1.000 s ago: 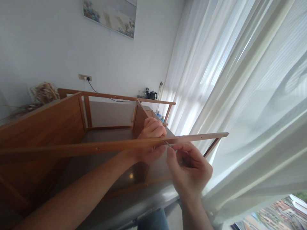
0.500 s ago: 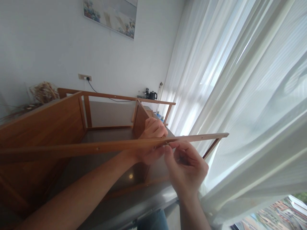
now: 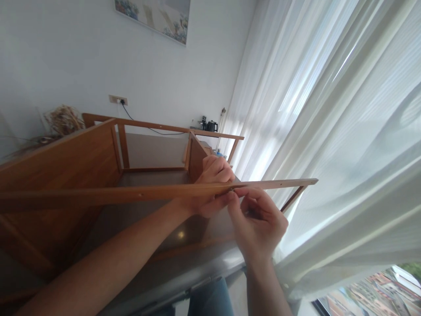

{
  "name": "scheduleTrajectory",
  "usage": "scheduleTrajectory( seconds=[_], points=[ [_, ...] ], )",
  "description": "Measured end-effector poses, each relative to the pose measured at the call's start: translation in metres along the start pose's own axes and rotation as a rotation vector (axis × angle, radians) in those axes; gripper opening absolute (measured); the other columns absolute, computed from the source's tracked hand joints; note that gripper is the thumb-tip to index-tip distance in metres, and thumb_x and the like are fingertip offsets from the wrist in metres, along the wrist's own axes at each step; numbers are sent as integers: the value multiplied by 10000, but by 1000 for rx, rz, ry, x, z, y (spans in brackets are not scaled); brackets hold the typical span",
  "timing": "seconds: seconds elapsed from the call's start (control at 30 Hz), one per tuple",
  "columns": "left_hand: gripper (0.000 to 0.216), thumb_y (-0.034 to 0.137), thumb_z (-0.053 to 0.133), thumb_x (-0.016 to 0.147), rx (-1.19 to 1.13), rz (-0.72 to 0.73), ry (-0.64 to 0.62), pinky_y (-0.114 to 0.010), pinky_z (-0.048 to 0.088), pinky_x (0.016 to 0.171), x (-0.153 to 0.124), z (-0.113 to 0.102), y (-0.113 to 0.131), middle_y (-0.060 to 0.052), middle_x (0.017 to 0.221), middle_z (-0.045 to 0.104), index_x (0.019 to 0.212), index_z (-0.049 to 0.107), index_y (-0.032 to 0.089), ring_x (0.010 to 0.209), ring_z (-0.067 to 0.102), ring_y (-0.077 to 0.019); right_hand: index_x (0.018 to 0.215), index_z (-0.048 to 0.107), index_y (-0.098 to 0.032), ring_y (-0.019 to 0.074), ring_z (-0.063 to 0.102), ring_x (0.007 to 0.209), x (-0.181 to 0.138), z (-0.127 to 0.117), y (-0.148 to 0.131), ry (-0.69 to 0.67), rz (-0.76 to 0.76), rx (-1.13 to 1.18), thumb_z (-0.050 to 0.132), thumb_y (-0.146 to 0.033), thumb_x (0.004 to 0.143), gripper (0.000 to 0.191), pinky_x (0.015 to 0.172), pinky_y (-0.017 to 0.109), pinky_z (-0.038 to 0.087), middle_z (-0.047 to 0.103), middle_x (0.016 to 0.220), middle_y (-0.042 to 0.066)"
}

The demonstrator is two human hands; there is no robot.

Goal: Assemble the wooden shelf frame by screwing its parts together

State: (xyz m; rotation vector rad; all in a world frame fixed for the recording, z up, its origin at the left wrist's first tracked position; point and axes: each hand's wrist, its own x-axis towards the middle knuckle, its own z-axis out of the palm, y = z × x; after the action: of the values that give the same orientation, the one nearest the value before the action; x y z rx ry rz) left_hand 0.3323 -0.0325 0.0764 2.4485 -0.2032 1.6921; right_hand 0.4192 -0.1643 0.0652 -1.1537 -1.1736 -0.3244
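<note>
A long wooden rail (image 3: pixel 184 190) of a brown wooden frame runs across in front of me, with small holes along its face. My left hand (image 3: pixel 216 171) is closed around this rail, its curled fingers above and its thumb below. On the near side of the rail, my right hand (image 3: pixel 258 217) pinches a small metal screw (image 3: pixel 231 190) between thumb and forefinger, right at the rail's face. The fingertips hide most of the screw, and how deep it sits cannot be seen. Behind my left hand stands a wooden divider panel (image 3: pixel 197 151).
A wide wooden panel (image 3: pixel 66 162) forms the frame's left side, and a second rail (image 3: pixel 171 128) runs at the back. White curtains (image 3: pixel 312 131) hang close on the right. Dried plants (image 3: pixel 64 120), a wall socket (image 3: pixel 117 100) and a black kettle (image 3: pixel 212 126) are beyond.
The screw shows less between my right fingertips, which are closer against the rail. My left hand keeps its grip. The whole view has shifted slightly.
</note>
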Motion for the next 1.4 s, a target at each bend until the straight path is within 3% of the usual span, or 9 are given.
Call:
scheduleTrajectory(
  seconds=[0.73, 1.03, 1.2, 1.4],
  points=[
    [448, 612, 302, 994, -31, 18, 2, -490, 391, 849, 2, 0, -6, -40, 807, 439, 793, 400, 223, 789, 430, -228, 845, 740, -225, 95, 409, 493, 2, 0, -4, -12, 77, 11, 782, -224, 836, 42, 449, 241, 312, 512, 591, -60],
    [488, 635, 267, 1012, -27, 1, 6, -487, 385, 828, 3, -2, 0, -31, 771, 459, 784, 403, 226, 766, 441, -223, 835, 727, -219, 87, 421, 490, 1, 4, -6, 7, -41, -49, 756, -179, 829, 50, 455, 236, 343, 545, 613, -63],
    [437, 591, 339, 994, -48, 24, 30, -486, 377, 824, 1, -2, -1, -30, 784, 443, 783, 435, 220, 774, 442, -226, 788, 694, -221, 80, 394, 470, 1, 3, -11, 78, -84, -103, 757, -177, 812, 81, 449, 236, 329, 478, 577, -84],
    [332, 518, 365, 957, -38, -1, 7, -482, 370, 807, 0, -3, -2, -37, 789, 456, 792, 387, 231, 782, 440, -238, 833, 698, -222, 79, 431, 491, -2, -10, -14, 21, -120, -85, 774, -117, 797, 135, 454, 228, 340, 499, 621, -75]
  ],
)
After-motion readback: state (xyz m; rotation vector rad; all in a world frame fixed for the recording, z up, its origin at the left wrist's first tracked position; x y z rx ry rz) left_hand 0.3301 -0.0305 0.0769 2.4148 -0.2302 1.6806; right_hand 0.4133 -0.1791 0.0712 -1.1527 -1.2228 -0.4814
